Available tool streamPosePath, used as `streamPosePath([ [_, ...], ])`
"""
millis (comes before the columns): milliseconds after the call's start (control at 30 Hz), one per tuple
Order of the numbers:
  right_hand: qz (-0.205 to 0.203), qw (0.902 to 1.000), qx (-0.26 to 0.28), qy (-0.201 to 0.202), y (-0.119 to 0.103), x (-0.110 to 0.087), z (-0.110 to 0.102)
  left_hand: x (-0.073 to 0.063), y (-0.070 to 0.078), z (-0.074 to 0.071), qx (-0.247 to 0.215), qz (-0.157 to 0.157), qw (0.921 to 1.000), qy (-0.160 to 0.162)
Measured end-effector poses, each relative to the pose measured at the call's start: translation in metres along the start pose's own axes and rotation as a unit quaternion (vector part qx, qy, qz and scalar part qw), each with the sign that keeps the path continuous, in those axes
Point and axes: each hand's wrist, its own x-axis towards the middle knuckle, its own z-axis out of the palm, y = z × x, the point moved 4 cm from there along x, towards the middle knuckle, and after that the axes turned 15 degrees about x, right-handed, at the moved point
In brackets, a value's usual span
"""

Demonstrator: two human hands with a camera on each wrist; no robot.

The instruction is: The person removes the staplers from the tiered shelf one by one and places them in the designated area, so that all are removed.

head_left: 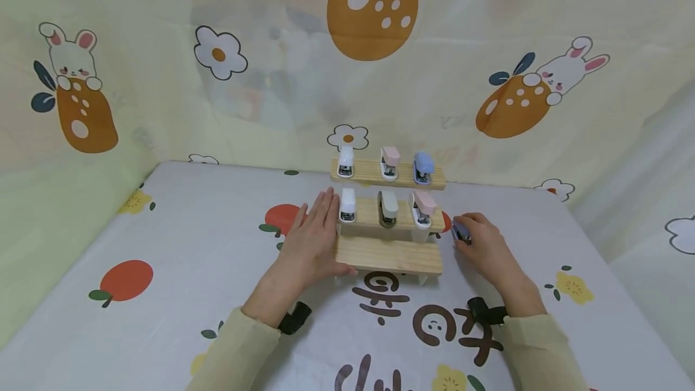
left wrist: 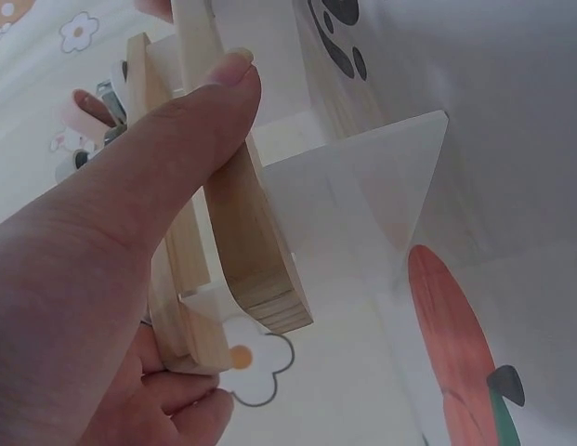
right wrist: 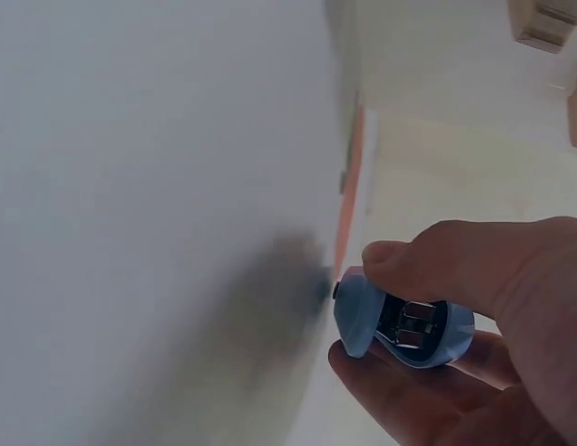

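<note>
My left hand [head_left: 312, 243] lies along the left side of a tiered wooden display stand [head_left: 390, 256], fingers straight. In the left wrist view its thumb [left wrist: 200, 107] presses on the edge of the front board [left wrist: 255, 242]. My right hand [head_left: 485, 246], just right of the stand, pinches a small blue stapler [right wrist: 399, 321] between thumb and fingers, over the tabletop. On the middle board stand a white stapler [head_left: 347, 205], a grey stapler [head_left: 388, 209] and a pink stapler [head_left: 423, 209]. The back board carries another white stapler [head_left: 345, 162], another pink stapler [head_left: 389, 163] and another blue stapler [head_left: 423, 168].
The boards stand on pale translucent side supports [left wrist: 362, 177]. A white cloth [head_left: 217, 228] printed with fruit, flowers and dark lettering covers the table. Patterned curtains [head_left: 260, 95] hang close behind the stand and at both sides.
</note>
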Motion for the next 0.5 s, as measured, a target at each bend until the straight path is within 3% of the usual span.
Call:
streamPosePath([
  [500, 0.022, 0.9997, -0.004, -0.01, 0.0028, -0.002, 0.0006, -0.0012, 0.0002, -0.0011, -0.004, 0.001, 0.9999, 0.009],
])
